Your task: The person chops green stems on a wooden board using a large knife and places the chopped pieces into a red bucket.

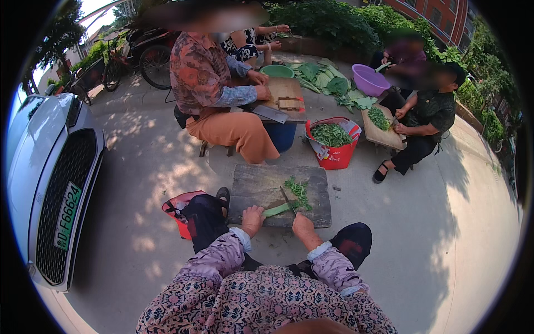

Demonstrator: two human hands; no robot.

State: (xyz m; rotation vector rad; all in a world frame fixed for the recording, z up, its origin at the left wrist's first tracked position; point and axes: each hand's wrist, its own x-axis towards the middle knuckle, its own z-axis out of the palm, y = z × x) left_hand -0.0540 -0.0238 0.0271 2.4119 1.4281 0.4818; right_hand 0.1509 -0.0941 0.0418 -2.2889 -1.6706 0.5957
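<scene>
A worn wooden cutting board lies before my knees. My left hand presses a long green leaf stalk near the board's front edge. In my right hand is the handle of a kitchen knife, its blade pointing away from me and lying at the right end of the stalk. Chopped greens are scattered on the board to the right of the blade. The knife's handle is mostly hidden by my fingers.
A red bag stands by my left leg. Beyond the board is a red bag of chopped greens. Co-workers sit at a board with a cleaver and at another board. A parked car is at left.
</scene>
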